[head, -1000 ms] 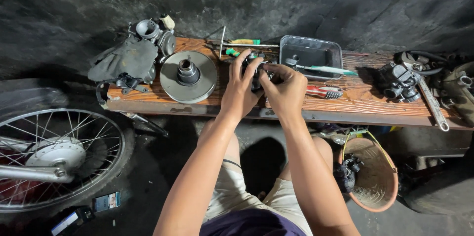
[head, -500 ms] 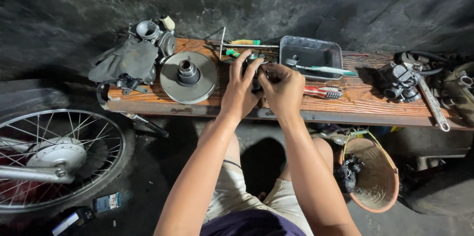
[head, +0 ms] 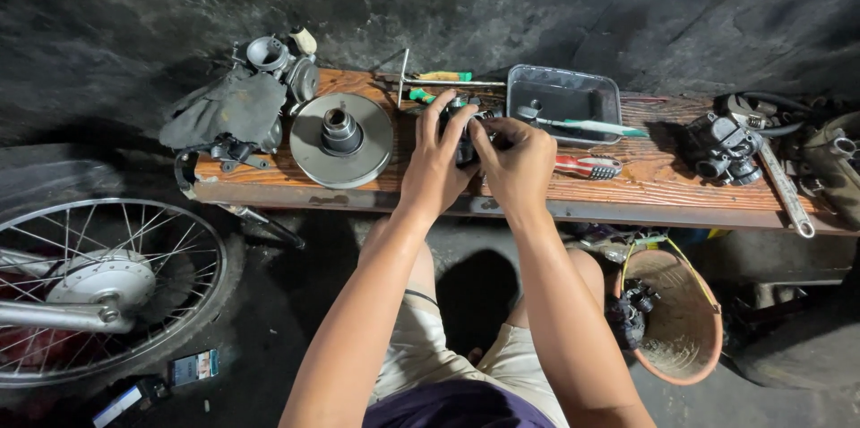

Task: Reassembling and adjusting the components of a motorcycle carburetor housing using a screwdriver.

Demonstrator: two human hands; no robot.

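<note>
My left hand and right hand both grasp a small dark metal engine part, held just above the middle of the wooden tabletop. Compared with half a second ago, my right-hand fingers have shifted slightly toward the top of the part; the left-hand grip is unchanged. Left of the hands lies a round metal pulley disc; beyond it, a dark glove. Right of the hands sits a grey metal tray, with red-handled pliers nearby. A spoked wheel stands on the floor at lower left.
</note>
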